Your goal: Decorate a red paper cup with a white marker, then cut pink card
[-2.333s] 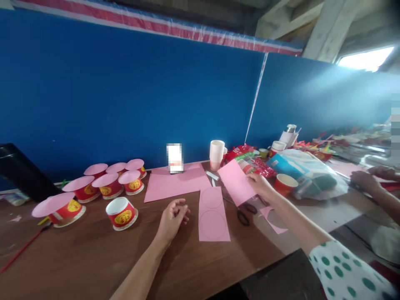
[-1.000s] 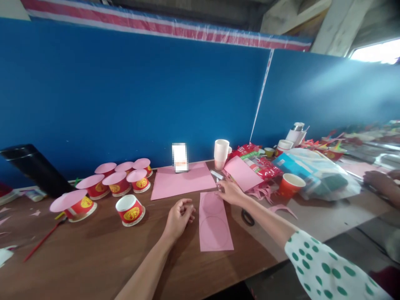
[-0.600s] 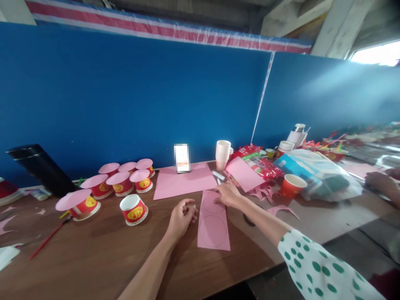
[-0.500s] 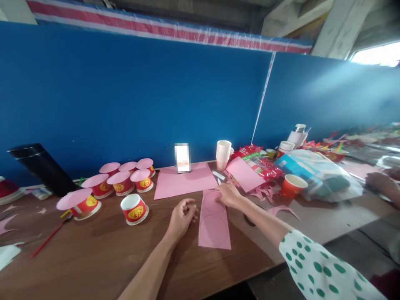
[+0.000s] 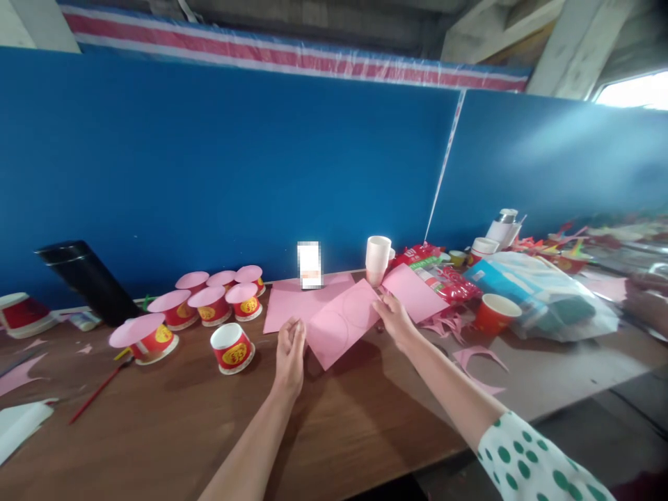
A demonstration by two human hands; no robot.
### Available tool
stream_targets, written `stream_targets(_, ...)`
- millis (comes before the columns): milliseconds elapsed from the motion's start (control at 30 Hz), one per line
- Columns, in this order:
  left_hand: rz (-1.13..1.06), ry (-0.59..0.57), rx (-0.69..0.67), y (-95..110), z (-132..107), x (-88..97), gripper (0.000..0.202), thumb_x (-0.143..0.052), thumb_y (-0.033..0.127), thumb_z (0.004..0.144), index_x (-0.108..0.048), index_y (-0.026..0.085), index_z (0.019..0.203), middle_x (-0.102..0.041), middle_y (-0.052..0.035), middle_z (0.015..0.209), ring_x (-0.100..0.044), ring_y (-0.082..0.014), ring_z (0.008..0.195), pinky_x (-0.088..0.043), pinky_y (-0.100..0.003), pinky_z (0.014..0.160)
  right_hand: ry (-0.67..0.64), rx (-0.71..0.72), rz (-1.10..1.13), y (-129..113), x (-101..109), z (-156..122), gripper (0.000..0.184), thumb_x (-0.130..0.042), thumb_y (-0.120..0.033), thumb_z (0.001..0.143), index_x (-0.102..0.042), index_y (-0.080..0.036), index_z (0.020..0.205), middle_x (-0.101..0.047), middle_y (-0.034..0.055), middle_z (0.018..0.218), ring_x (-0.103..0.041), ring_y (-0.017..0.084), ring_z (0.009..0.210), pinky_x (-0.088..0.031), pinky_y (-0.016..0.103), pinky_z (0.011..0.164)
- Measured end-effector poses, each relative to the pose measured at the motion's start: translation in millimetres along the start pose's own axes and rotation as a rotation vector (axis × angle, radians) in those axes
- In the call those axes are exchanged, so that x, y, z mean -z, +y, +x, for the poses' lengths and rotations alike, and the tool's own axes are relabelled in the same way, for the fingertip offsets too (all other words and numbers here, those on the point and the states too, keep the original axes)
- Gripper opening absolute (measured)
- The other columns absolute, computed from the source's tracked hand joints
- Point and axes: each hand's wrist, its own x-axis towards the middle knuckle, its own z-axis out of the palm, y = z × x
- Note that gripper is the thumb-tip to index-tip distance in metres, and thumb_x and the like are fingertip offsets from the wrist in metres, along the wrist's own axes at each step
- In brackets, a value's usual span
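A pink paper strip (image 5: 342,325) with faint circles drawn on it is tilted above the table in front of me. My right hand (image 5: 397,321) pinches its right end. At the strip's left edge are the closed fingers of my left hand (image 5: 290,353), with the paper's corner against them. Behind the strip, a larger pink sheet (image 5: 284,303) lies flat. To the left stands an upside-down red paper cup (image 5: 232,349) with a yellow emblem. Several similar cups behind it carry pink paper discs (image 5: 136,330) on top.
A black flask (image 5: 86,282) leans at the left, near a red-handled brush (image 5: 101,386). Stacked white cups (image 5: 376,261), red packaging (image 5: 454,278), an orange cup (image 5: 497,314) and a clear plastic bag (image 5: 563,299) are on the right. Another person's hand (image 5: 650,303) is at far right.
The pink strip has been lifted off the table and turned slantwise. My left hand has moved to its left edge, while my right hand keeps hold of the other end.
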Motion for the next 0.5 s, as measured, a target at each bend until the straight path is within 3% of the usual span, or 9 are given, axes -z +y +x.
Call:
stream_targets(100,-0.128,-0.002,0.098,4,-1,-1.1,0.044,-0.058,0.044,0.074,-0.048,0.023,0.111,-0.055,-0.008,0.114,-0.054,-0.0187,0.105,-0.045,-0.032,0.085,0.055,-0.043,0.08,9,-8,-7,0.03,-0.048,-0.046,0.076,-0.05,-0.017,0.07,-0.044,-0.0041,0.055,-0.039,0.01,0.051,-0.03,0.021,0.048)
stream_targets(200,-0.199,-0.101,0.19,10,-4,-4.6,0.044,-0.062,0.043,0.071,-0.051,0.02,0.107,-0.06,-0.0086,0.106,-0.059,-0.0199,0.096,-0.048,-0.034,0.078,0.092,-0.078,0.128,11,-16,-13,0.03,-0.05,-0.046,0.075,-0.048,-0.017,0.067,-0.04,-0.0053,0.053,-0.035,0.009,0.048,-0.028,0.02,0.045)
stream_targets(333,-0.169,-0.213,0.199,17,-8,-7.8,0.043,-0.068,0.039,0.065,-0.058,0.014,0.098,-0.066,-0.0078,0.09,-0.062,-0.019,0.082,-0.048,-0.029,0.071,0.151,-0.099,0.144,10,-21,-19,0.029,-0.053,-0.043,0.072,-0.043,-0.018,0.062,-0.033,-0.0071,0.051,-0.029,0.007,0.046,-0.024,0.019,0.043)
stream_targets(500,-0.112,-0.24,0.269,18,-8,-7.4,0.041,-0.07,0.038,0.063,-0.06,0.013,0.094,-0.067,-0.0048,0.077,-0.062,-0.0162,0.071,-0.048,-0.025,0.061,0.208,-0.097,0.11,9,-21,-23,0.028,-0.052,-0.044,0.072,-0.045,-0.018,0.065,-0.036,-0.0062,0.054,-0.032,0.008,0.048,-0.027,0.019,0.043)
